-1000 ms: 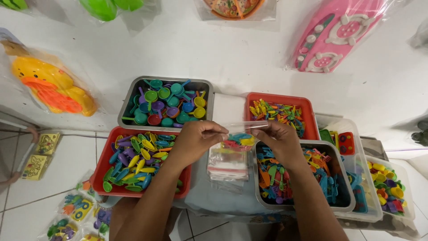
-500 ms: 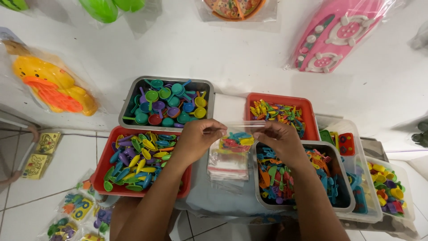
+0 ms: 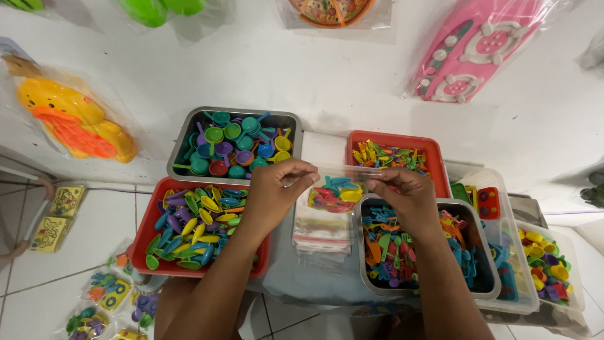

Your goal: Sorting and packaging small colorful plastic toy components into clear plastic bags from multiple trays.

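Both hands pinch the top edge of a clear bag of toys, left hand and right hand at opposite corners, its mouth stretched crosswise between them.

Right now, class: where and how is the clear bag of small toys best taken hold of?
Pinch the clear bag by its top strip, one corner from each side, as the left hand and right hand do. The toys weigh down its middle, and only the flat top edge is empty.
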